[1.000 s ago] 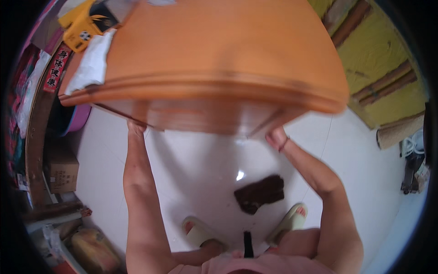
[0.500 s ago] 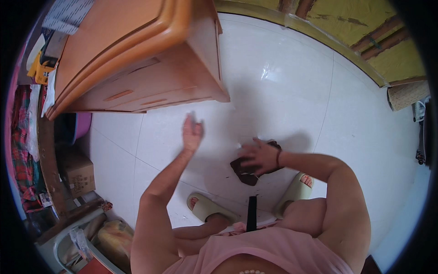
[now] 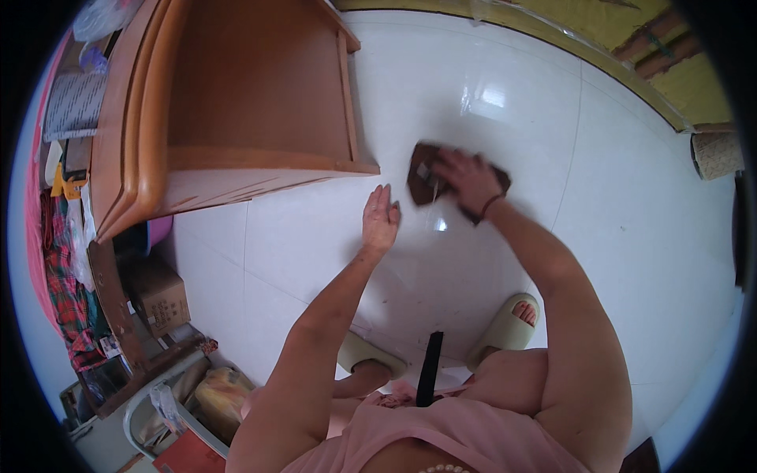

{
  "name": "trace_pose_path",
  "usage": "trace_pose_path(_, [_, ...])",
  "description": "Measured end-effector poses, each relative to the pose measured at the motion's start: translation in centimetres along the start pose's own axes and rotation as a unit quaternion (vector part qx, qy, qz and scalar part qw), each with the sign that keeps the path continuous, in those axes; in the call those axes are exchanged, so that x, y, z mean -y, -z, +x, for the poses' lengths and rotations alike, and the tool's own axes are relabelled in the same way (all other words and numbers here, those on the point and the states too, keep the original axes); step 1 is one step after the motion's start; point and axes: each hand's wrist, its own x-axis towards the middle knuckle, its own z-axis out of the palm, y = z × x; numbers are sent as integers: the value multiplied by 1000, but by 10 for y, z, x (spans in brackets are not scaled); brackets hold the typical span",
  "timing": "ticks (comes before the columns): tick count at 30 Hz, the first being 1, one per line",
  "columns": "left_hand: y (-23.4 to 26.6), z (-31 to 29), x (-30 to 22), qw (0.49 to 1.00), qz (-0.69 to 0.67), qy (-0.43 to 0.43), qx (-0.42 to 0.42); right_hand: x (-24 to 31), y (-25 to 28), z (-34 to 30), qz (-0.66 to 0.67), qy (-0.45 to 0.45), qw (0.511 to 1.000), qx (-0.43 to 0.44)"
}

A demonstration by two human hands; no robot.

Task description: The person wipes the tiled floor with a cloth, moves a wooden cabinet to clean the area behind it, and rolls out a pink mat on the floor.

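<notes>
Out on the white floor, a dark brown cloth [image 3: 423, 188] lies bunched under my right hand [image 3: 471, 183]. That palm is down on the cloth with its fingers stretched out over it, somewhat blurred. Part of the cloth shows on either side of the hand. My left hand [image 3: 381, 218] reaches forward beside the near corner of the orange-brown wooden cabinet [image 3: 260, 79]. Its fingers are extended and it holds nothing; whether it touches the floor I cannot tell.
My feet in pale green slippers [image 3: 511, 323] stand close in front. At left are a cardboard box [image 3: 162, 303], a wooden frame [image 3: 118, 315] and plaid cloth [image 3: 67, 276]. A yellow-covered panel [image 3: 631, 87] borders the far right.
My right hand has slid the brown cloth forward, away from my feet. My left hand has moved right and slightly lower in the picture. The cabinet appears shifted left, with more of its recessed side showing.
</notes>
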Motion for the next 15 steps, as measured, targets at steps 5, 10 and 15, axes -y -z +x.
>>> trace_pose_path(5, [-14, 41, -45, 997, -21, -70, -14, -136, 22, -39, 8, -308, 932, -192])
trace_pose_path(10, [-32, 86, -60, 996, 53, -33, -56, -172, -1, -151, -19, -532, 818, -219])
trace_pose_path(15, [-64, 88, -67, 989, 102, 4, -111, -132, -5, -144, -53, -409, 876, -249])
